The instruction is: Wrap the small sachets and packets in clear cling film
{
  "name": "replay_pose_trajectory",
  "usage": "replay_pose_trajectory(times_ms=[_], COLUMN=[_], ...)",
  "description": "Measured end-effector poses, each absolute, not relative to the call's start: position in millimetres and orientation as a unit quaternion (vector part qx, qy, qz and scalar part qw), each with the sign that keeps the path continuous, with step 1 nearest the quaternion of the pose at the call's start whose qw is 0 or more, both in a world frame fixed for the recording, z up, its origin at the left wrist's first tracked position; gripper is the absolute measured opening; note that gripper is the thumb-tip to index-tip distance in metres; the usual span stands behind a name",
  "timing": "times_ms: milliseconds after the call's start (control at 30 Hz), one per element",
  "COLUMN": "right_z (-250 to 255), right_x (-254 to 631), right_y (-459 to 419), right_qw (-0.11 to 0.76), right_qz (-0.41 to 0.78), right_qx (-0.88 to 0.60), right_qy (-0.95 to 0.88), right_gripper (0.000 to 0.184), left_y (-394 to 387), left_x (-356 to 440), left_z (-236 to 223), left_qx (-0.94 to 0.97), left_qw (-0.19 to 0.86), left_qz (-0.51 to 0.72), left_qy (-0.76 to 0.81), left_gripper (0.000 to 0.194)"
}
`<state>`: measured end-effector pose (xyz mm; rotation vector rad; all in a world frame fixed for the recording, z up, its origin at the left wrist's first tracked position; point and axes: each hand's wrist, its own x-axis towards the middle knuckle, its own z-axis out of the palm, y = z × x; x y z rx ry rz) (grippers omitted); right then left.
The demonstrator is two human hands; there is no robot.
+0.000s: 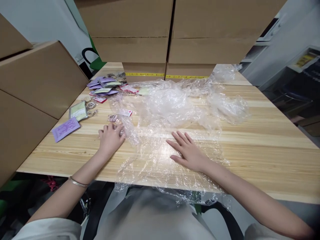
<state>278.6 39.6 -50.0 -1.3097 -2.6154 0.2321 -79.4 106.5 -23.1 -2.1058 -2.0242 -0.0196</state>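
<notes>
My right hand (189,153) lies flat with fingers spread on a clear, crinkled plastic sheet (160,160), which hangs over the table's front edge. To the left, my left hand (110,138) has its fingers curled down to the tabletop, at the left border of the plastic. What lies under those fingertips is mostly hidden. Just beyond them are a small brown patterned piece (113,118) and a white-and-red label (125,112), partly among the clear plastic. A purple packet (66,129) and a pale green packet (78,111) rest farther left.
Purple and green packets (103,86) are heaped at the back left, with red-and-white labels nearby. A mound of clear plastic (170,101) fills the table's middle. Large cardboard boxes (130,30) stand behind the table, and another box (37,80) borders its left side.
</notes>
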Motion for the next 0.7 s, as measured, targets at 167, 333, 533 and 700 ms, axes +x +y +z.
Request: replay_pose_trajectory(times_ms=[167,333,533,700], right_z=[-48,-45,-45,-42], right_x=[279,279,279,277], right_y=[39,39,38,38], right_qw=[0.096,0.081,0.086,0.096], right_qz=[0.082,0.093,0.089,0.107], right_qx=[-0.446,-0.447,-0.446,-0.448], right_qy=[-0.886,-0.886,-0.886,-0.883], right_gripper=[0.068,0.068,0.066,0.070], left_y=[105,104,108,103], left_x=[-75,-85,-115,-71], left_z=[-20,-20,-2,38], left_qx=[-0.738,-0.725,-0.614,-0.592], left_qw=[0.140,0.173,0.183,0.199], left_qz=[0.011,-0.014,-0.089,-0.266], left_qy=[-0.660,-0.667,-0.763,-0.734], left_gripper=[0.043,0.048,0.048,0.041])
